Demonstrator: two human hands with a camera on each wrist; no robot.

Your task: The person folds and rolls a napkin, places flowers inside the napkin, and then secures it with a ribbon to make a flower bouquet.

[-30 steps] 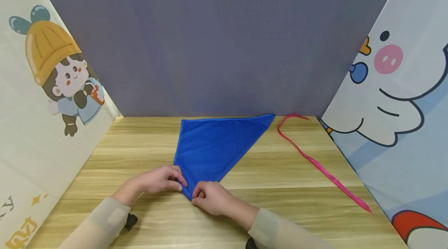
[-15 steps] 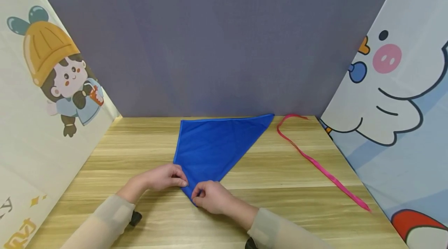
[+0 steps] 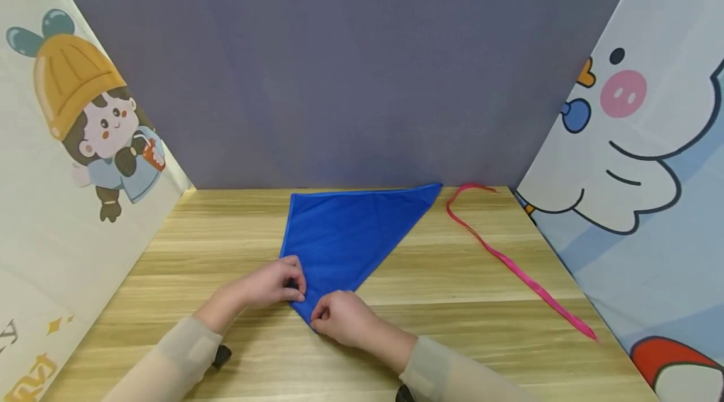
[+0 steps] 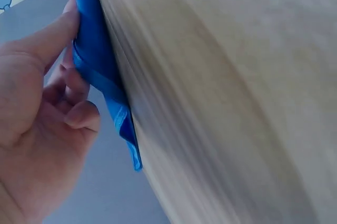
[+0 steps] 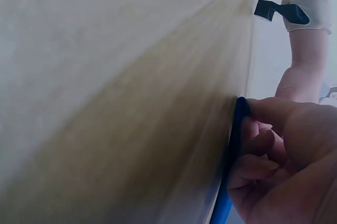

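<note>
Fingers of left hand (image 3: 274,282) and right hand (image 3: 346,319) pinch blue cloth (image 3: 345,232) by its near edge; bulk flat, seemingly early stage; pink ribbon (image 3: 525,276) untouched.

left hand (image 3: 274,284) shifted forward, slightly rightward

From my remote seat I see a wooden table (image 3: 226,226) with streaky light and darker grain running from its left edge to its right. A blue cloth (image 3: 345,232) lies across the middle, its far side close along the table's far edge. One of its points reaches that edge right of centre, and another narrows toward the near edge. Right of it I can make out a pink ribbon (image 3: 503,257), hooked near the far right corner, then slanting nearer until its end lies just inside the table's right edge.
</note>
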